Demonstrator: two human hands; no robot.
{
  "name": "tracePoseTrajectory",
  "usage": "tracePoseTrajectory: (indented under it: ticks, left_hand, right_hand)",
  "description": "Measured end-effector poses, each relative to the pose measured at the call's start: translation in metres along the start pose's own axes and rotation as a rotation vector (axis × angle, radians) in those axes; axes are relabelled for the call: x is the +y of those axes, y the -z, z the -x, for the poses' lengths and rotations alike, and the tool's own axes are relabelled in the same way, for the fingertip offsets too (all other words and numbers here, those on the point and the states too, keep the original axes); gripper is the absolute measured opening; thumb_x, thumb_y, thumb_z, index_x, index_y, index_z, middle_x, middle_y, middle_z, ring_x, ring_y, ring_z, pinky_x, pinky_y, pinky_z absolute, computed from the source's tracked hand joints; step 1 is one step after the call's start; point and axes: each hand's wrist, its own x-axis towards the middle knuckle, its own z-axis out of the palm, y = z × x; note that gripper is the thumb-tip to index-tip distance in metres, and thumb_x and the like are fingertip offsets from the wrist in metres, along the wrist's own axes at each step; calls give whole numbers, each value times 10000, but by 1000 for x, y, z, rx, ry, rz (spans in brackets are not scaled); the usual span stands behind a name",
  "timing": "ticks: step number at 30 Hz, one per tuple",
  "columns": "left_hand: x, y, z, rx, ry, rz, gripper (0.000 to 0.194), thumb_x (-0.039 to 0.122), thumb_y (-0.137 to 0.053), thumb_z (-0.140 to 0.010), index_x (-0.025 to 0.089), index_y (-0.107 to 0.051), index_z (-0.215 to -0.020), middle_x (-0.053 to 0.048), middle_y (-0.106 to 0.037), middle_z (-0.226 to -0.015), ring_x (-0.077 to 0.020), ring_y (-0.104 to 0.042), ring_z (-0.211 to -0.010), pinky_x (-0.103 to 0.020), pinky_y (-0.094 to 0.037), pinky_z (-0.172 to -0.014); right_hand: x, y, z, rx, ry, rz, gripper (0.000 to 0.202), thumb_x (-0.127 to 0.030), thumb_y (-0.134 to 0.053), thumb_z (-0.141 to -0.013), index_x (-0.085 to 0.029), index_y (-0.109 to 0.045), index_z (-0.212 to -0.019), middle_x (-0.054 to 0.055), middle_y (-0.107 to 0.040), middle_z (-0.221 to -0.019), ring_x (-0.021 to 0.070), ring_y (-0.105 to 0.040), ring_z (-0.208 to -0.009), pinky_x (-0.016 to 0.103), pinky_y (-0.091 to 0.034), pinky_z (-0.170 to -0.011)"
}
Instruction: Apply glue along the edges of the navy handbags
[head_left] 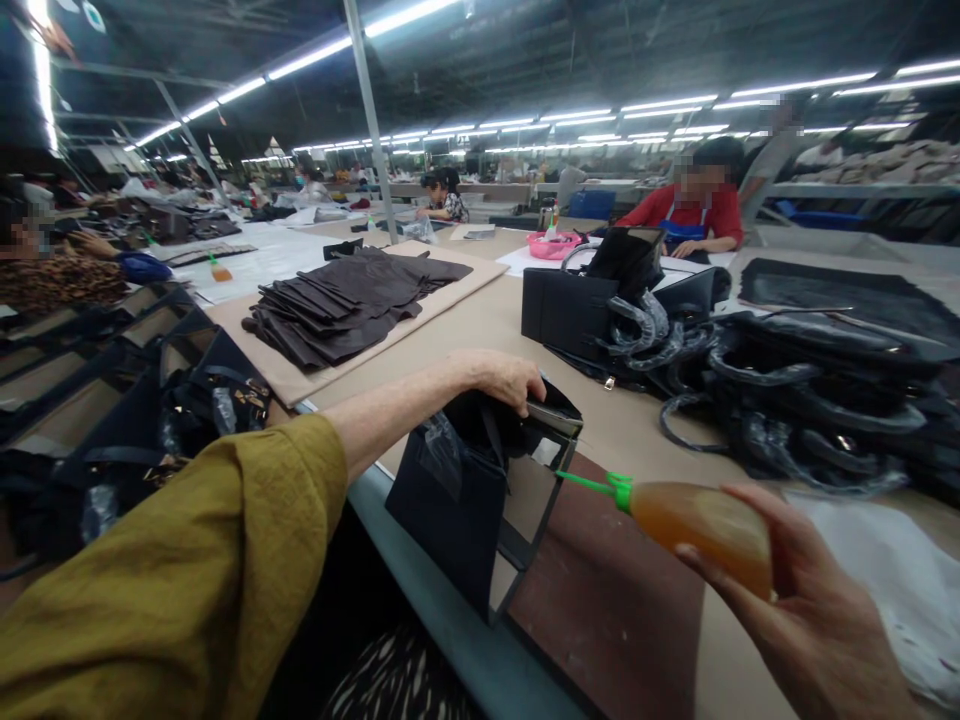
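Note:
A dark handbag (457, 500) lies tilted at the table's front edge, its beige inside showing on the right. My left hand (506, 380) is closed on the bag's upper edge, with the forearm reaching across from the left. In my right hand (795, 590) is a squeeze bottle (705, 525) of amber liquid, held sideways with fingers and thumb around its body. The bottle's thin green nozzle points left, and its tip is at the bag's open edge. Beneath the bag and bottle is a dark red-brown board (615, 590).
Black bags with plastic-wrapped handles (787, 380) are heaped at the right. A stack of dark brown pieces (352, 300) rests on a board beyond my left arm. More open bags (127, 390) stand at the left. A person in red (694, 210) sits across the table; white plastic (885, 570) lies right.

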Motion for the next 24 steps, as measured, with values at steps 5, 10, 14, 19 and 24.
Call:
tracePoseTrajectory:
  ticks: [5, 10, 14, 19, 24]
  left_hand:
    - [2, 0, -1, 0, -10, -18, 294, 135, -626, -859, 133, -638, -1152, -36, -622, -1084, -145, -550, -967, -227, -357, -721]
    - [-1, -2, -1, 16, -42, 7, 250, 113, -623, -836, 123, -654, -1084, -19, -628, -987, -127, -542, -867, -222, -352, -684]
    - [3, -1, 1, 18, -19, 32, 215, 91, -630, -824, 118, -653, -1036, -7, -616, -905, -121, -529, -817, -216, -355, -670]
    - [5, 0, 1, 10, -27, 18, 219, 102, -631, -828, 113, -657, -1046, -10, -617, -917, -121, -526, -816, -227, -352, -664]
    - [1, -3, -3, 11, -29, -20, 265, 122, -631, -837, 127, -652, -1100, -29, -629, -1037, -139, -550, -916, -236, -353, -677]
  right_hand:
    - [14, -1, 7, -23, 26, 26, 754, -739, -735, -447, -344, -574, -1069, 46, -645, -1116, 380, -614, -1004, 647, -454, -947]
    - [23, -6, 15, -51, -27, -5, 753, -725, -747, -441, -363, -573, -1077, 28, -652, -1126, 365, -618, -1022, 644, -453, -965]
    - [27, -9, 23, -76, -25, 42, 778, -755, -714, -457, -345, -570, -1102, 44, -674, -1125, 366, -645, -999, 599, -506, -926]
    - [37, -10, 30, -60, 273, 183, 663, -766, -629, -627, -302, -591, -1099, 32, -726, -1015, 258, -704, -858, 317, -615, -637]
    - [46, -9, 30, -132, 539, 307, 549, -627, -634, -765, -296, -525, -1189, 37, -700, -1090, 193, -700, -871, 239, -602, -703]
